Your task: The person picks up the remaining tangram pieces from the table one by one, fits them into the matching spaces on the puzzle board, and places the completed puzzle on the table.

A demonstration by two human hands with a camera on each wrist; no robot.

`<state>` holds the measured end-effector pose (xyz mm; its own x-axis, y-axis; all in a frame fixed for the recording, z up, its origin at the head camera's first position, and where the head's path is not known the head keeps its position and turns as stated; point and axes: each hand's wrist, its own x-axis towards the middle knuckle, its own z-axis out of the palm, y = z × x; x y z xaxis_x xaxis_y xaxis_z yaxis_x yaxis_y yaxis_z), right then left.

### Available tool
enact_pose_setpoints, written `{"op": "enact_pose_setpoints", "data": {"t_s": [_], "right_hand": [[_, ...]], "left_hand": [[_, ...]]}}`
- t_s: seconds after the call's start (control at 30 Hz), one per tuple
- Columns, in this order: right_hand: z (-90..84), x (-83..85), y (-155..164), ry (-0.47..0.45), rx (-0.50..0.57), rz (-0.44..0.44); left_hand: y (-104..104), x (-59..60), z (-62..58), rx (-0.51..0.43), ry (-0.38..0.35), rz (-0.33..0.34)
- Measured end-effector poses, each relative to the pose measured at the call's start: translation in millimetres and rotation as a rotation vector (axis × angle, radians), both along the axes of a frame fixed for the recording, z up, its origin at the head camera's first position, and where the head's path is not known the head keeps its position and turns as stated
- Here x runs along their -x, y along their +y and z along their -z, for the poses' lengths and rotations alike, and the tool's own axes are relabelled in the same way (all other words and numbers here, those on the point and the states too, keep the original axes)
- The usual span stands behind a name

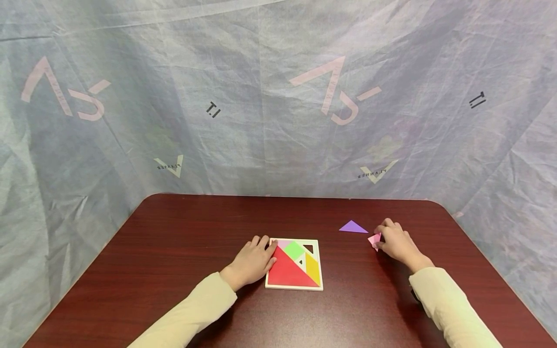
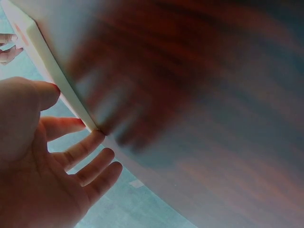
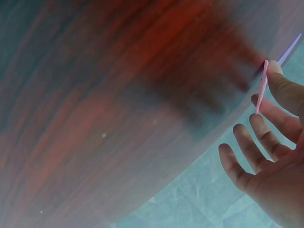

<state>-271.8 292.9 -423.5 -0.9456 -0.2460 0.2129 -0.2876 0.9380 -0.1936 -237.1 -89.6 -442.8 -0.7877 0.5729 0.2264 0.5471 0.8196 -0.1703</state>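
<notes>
- Two hands of mine are on the dark red table [image 1: 174,251] in the head view. My left hand [image 1: 251,263] lies flat with loose fingers, touching the left edge of the white puzzle tray [image 1: 294,287].
- Inside the tray I see a big red piece [image 1: 285,273], a green piece [image 1: 294,250] at 12 o'clock from it, and a yellow piece [image 1: 312,268] at 3 o'clock from it.
- My right hand [image 1: 398,244] is well apart from the tray, at 3 o'clock. It pinches a small pink piece [image 1: 374,239] at its fingertips. A purple triangle [image 1: 353,227] lies flat on the table just beside it, at 10 o'clock from the pink piece.
- From the left wrist view, my left hand [image 2: 42,166] is spread wide, and the fingers [image 2: 80,148] touch the white tray edge [image 2: 57,80]. It grips nothing.
- From the right wrist view, my right hand [image 3: 270,156] holds the thin pink piece [image 3: 261,88] between thumb and first finger. The other fingers [image 3: 237,164] are spread loose. The purple triangle [image 3: 289,49] peeks out at 1 o'clock from the pink piece.
</notes>
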Motion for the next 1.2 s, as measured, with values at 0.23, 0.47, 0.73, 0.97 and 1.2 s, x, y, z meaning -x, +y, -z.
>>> {"op": "enact_pose_setpoints", "data": {"t_s": [0.23,0.47,0.73,0.97,1.2], "right_hand": [[0.2,0.8,1.3,0.018,0.024,-0.02],[0.0,0.2,1.0,0.003,0.031,-0.036],[-0.1,0.3,-1.2,0.037,0.04,-0.054],[2.0,1.2,-2.0,0.048,0.057,-0.058],[0.5,0.8,-5.1,0.055,0.051,-0.057]], "left_hand": [[-0.1,-0.1,-0.3,-0.003,0.0,0.002],[-0.1,-0.1,0.0,-0.005,-0.008,-0.001],[-0.1,0.5,0.4,-0.002,0.003,0.001],[0.0,0.5,0.7,0.0,0.015,0.005],[0.0,0.6,0.9,0.003,0.009,0.0]]}}
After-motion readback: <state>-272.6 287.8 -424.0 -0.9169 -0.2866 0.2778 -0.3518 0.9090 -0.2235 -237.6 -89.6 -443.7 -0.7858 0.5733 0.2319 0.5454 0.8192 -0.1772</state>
